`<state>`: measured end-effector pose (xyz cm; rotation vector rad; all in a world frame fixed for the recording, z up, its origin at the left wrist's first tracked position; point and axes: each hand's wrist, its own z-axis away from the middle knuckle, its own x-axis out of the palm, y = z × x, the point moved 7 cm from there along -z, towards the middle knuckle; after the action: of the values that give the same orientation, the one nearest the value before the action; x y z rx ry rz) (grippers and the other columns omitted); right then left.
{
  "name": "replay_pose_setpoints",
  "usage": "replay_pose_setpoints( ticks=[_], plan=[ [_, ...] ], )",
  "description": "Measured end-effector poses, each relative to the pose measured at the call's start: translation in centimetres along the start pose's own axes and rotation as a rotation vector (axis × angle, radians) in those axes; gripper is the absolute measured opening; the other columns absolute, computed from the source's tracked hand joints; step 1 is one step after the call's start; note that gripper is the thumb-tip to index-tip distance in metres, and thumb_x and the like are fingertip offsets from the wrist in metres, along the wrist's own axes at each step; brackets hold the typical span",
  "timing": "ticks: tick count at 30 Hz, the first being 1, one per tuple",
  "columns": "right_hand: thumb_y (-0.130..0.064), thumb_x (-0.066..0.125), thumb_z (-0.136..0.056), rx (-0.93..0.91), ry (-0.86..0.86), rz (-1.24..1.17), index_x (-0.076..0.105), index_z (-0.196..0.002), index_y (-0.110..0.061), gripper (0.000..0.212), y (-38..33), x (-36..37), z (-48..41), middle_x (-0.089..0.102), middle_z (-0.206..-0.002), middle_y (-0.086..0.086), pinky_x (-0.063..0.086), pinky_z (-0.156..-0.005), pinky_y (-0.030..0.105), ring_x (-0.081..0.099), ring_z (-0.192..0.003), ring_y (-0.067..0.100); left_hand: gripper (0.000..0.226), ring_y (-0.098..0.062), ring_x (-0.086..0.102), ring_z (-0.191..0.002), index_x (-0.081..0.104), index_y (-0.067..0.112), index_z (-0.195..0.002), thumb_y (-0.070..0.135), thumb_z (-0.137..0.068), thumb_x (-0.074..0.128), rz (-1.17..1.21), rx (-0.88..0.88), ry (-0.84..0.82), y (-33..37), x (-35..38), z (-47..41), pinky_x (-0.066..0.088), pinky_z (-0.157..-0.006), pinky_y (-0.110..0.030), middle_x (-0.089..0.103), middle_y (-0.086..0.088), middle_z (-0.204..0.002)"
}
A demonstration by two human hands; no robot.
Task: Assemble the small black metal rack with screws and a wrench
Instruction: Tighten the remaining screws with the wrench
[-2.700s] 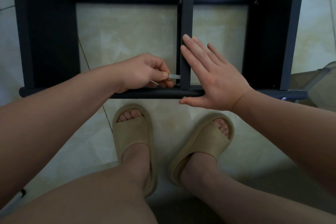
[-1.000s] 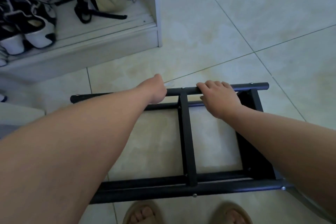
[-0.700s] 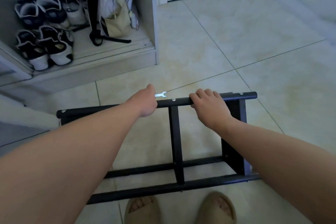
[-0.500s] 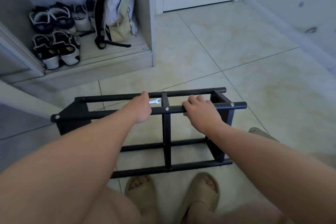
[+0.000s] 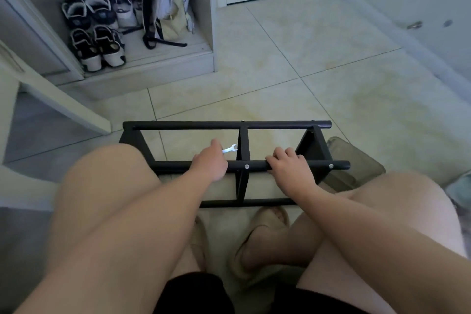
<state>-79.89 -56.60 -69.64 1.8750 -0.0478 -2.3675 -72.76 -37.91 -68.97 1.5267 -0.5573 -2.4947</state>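
Observation:
The small black metal rack (image 5: pixel 280 125) stands on the tiled floor in front of my knees, with its top rails level and a centre bar between them. My left hand (image 5: pixel 209 165) rests on the near top rail and holds a small silver wrench (image 5: pixel 230 148), whose open jaw sticks out toward the centre bar. My right hand (image 5: pixel 289 166) grips the same near rail to the right of the centre bar. Silver screw heads (image 5: pixel 246 166) show on the near rail at the centre bar and near its right end.
A white cabinet (image 5: pixel 204 33) stands at the back left, with several shoes (image 5: pixel 96 41) and a hanging bag (image 5: pixel 169 7) in its open niche. A clear plastic stool (image 5: pixel 356 160) sits just right of the rack. My feet in beige slippers (image 5: pixel 257 237) are below the rack.
The rack has been turned from lying on the floor to standing upright, both hands on its top rail. The view has pulled back and my knees have come into it.

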Motion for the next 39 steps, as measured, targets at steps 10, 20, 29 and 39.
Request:
replay_pose_setpoints(
  ticks=[10,20,29,39],
  plan=[
    [-0.021,0.05,-0.104,0.015,0.011,-0.053,0.055,-0.126,-0.019,0.023,0.2,-0.4,1.0,0.049,-0.122,0.003,0.044,-0.09,0.036,0.046,-0.108,0.027,0.016,-0.026,0.052,-0.077,0.036,0.015,-0.106,0.003,-0.096,0.038,0.04,-0.007,0.042,-0.1,1.7,1.4,0.033,-0.075,-0.036,0.055,0.0,-0.084],
    [-0.023,0.055,-0.103,-0.013,0.05,-0.053,0.06,-0.123,-0.015,0.022,0.8,-1.1,-1.9,0.054,-0.117,0.004,0.045,-0.089,0.039,0.049,-0.104,0.028,0.012,-0.026,0.054,-0.076,0.037,0.018,-0.104,0.007,-0.1,0.04,0.049,0.037,0.121,0.0,1.5,-1.0,0.031,-0.079,-0.037,0.061,-0.001,-0.084],
    [-0.045,0.06,-0.098,-0.109,-0.17,-0.061,0.059,-0.128,-0.024,0.036,0.8,0.6,-1.3,0.05,-0.122,-0.003,0.04,-0.067,0.031,0.047,-0.112,0.021,0.007,-0.027,0.053,-0.081,0.039,0.016,-0.107,0.012,-0.101,0.037,0.111,-0.056,-0.016,-1.4,3.5,-0.7,0.037,-0.071,-0.038,0.057,-0.003,-0.088],
    [-0.096,0.05,-0.06,-0.283,-0.177,-0.17,-0.011,-0.161,-0.033,0.134,-1.1,-0.7,-4.1,-0.013,-0.17,0.0,0.002,-0.124,0.049,-0.011,-0.156,0.025,0.02,-0.028,0.055,-0.088,0.049,0.009,-0.116,0.017,-0.099,0.042,0.118,-0.112,-0.235,-1.5,4.9,0.5,0.041,-0.066,-0.034,0.058,-0.01,-0.107]
  ],
)
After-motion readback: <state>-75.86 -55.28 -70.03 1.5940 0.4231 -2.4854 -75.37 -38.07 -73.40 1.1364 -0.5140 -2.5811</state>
